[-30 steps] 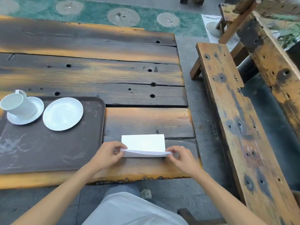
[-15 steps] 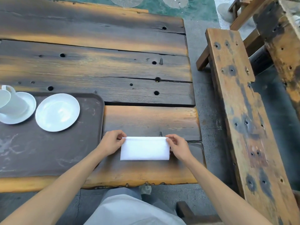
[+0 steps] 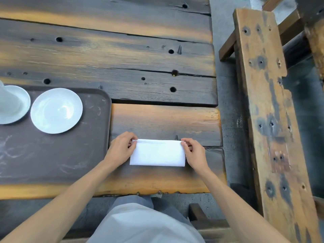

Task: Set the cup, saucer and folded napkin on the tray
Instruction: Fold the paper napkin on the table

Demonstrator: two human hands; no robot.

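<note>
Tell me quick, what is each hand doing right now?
Left hand: fingers pinching the far left corner of the white folded paper napkin.
Right hand: fingers pinching its far right corner.

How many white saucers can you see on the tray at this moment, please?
2. One empty saucer sits on the tray near its right rim. The other saucer, carrying the cup, is at the picture's left edge, partly cut off; more could lie beyond it.

cup [image 3: 7,100] blurred, cut by left edge, tray [image 3: 52,155] cut off left
</note>
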